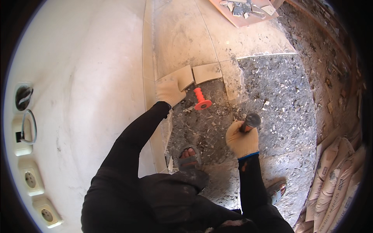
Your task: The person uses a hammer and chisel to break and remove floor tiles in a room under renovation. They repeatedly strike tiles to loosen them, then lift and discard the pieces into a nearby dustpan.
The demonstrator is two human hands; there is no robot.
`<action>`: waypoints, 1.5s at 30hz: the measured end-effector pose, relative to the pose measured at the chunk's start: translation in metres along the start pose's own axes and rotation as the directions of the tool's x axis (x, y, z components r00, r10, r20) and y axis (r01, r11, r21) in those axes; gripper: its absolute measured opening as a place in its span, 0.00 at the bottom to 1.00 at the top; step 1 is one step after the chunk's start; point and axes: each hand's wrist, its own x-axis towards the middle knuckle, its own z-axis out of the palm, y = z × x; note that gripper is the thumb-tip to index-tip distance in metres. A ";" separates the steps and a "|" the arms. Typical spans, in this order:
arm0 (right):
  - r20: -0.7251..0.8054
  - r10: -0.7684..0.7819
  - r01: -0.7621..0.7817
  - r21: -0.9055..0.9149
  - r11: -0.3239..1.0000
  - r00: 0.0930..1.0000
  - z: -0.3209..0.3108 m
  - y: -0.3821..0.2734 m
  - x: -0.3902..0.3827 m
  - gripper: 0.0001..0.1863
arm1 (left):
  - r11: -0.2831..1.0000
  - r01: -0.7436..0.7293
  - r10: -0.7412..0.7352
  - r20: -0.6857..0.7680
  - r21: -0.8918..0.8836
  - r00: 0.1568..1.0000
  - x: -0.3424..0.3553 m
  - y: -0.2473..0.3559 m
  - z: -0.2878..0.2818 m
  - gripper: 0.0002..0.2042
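Observation:
My left hand (170, 91), in a cream glove, grips a loose tile piece (183, 76) along the wall edge; its fingertips are partly hidden. Beside that piece lies another tile piece (206, 73). My right hand (241, 140), also gloved, is closed around a hammer (252, 120) with a dark head, held above the rough grey floor. Between my hands an orange chisel handle with a round guard (202, 103) sticks up from the broken bed; how its tip sits is hidden.
A white wall (77, 77) with sockets (30, 178) runs along my left. Beige tiles (182, 35) and a board of rubble (243, 9) lie ahead. Stacked sacks (326, 178) and rough, debris-strewn ground (330, 89) line the right. My sandalled feet are below.

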 end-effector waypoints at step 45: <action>0.059 0.033 -0.034 0.017 0.999 0.998 -0.010 0.002 0.000 0.11 | -0.322 0.251 0.007 0.263 -0.913 0.965 0.086 0.128 -0.002 0.20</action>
